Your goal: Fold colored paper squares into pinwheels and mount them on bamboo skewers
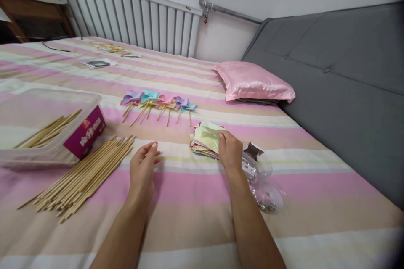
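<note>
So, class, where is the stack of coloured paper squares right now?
The stack of paper squares lies on the striped bedspread right of centre, under the right hand, just below the finished pinwheels.
</note>
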Available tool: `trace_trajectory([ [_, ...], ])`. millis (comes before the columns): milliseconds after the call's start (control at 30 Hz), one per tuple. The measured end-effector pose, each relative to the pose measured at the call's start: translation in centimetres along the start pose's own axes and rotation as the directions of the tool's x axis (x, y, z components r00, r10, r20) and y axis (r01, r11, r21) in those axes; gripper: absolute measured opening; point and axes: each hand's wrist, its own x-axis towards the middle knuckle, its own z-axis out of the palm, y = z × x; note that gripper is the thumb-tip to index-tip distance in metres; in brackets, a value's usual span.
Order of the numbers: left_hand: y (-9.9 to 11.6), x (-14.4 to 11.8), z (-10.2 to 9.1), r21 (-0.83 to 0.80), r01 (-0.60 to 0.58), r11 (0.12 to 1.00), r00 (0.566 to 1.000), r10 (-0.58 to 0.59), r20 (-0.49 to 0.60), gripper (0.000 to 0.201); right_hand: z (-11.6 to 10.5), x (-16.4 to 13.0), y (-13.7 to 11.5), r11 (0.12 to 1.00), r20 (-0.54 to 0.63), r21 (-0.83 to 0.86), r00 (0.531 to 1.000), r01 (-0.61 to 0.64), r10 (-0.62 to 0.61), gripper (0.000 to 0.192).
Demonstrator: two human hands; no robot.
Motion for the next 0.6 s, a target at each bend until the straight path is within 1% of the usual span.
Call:
trace_trajectory([
  [200, 0.1, 0.0, 0.0, 0.003, 0.006, 1.000, 1.000, -0.006, -0.001, 0.028, 0.4, 0.1, 0.5, 0.991, -0.093, 0.129, 0.994, -0.039, 0.051, 0.037],
  [367, 0.0, 0.0, -0.1, 0.005, 0.012, 1.000, 1.000, -0.012, 0.008, 0.028, -0.4, -0.1, -0.2, 0.961, -0.172, 0.265, 0.977, -0.081, 0.130, 0.038],
  [433, 0.0, 0.0, -0.1, 0.003, 0.019, 1.000, 1.000, -0.019, 0.013, 0.029, -0.8, -0.1, -0.7, 0.946, -0.196, 0.314, 0.969, -0.080, 0.147, 0.038],
  [500, 0.0, -0.1, 0.0, 0.000, 0.026, 1.000, 1.000, -0.025, 0.013, 0.029, -1.1, -0.3, -1.3, 0.935, -0.207, 0.352, 0.970, -0.045, 0.124, 0.037],
  [567, 0.1, -0.1, 0.0, -0.001, 0.030, 1.000, 0.999, -0.030, 0.011, 0.029, -1.5, -0.5, -2.0, 0.911, -0.189, 0.412, 0.980, 0.024, 0.060, 0.035],
  [600, 0.2, -0.1, 0.0, -0.002, 0.028, 1.000, 1.000, -0.028, 0.006, 0.029, -1.7, -0.7, -2.4, 0.892, -0.161, 0.447, 0.987, 0.062, 0.012, 0.034],
])
